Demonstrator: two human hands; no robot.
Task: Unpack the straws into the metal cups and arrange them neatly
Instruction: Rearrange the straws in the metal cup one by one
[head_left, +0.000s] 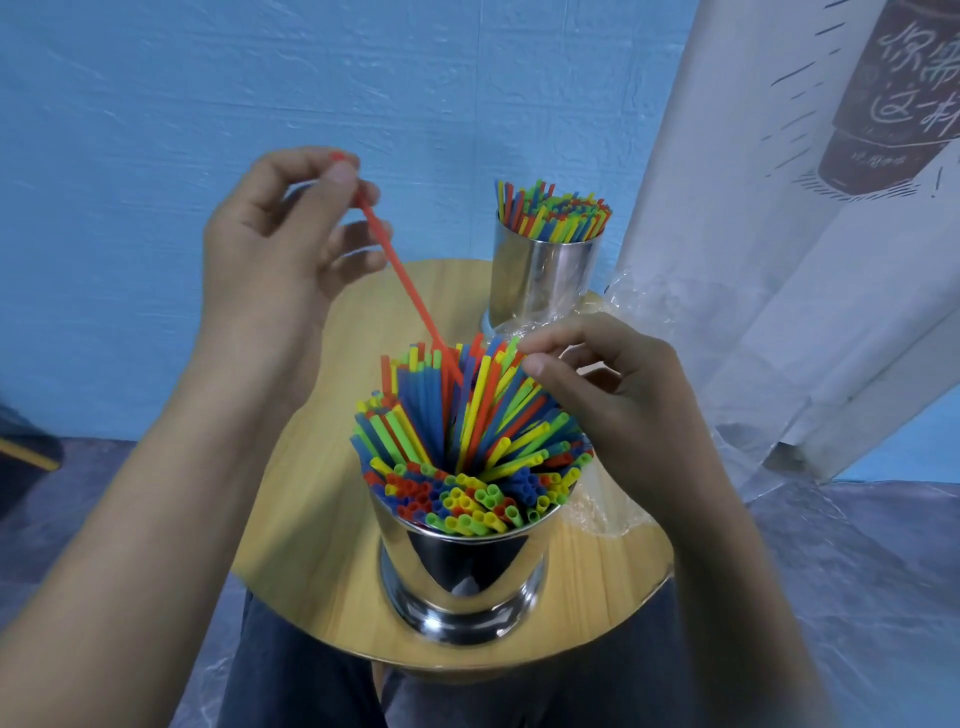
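Note:
A shiny metal cup (462, 577) stands near the front of a small round wooden table (322, 519), packed with many coloured straws (467, 441) that fan outward. My left hand (275, 260) is raised above and left of the cup and pinches the top end of one red straw (405, 280), whose lower end sits among the straws in the cup. My right hand (613, 384) is at the cup's right side, its thumb and fingers curled against the tops of the straws there. A second metal cup (540, 275), also full of straws, stands at the table's far side.
Crumpled clear plastic wrapping (618, 301) lies on the table's right side behind my right hand. A white printed curtain (810, 234) hangs at the right. A blue wall is behind the table. My lap in dark trousers is under the table's near edge.

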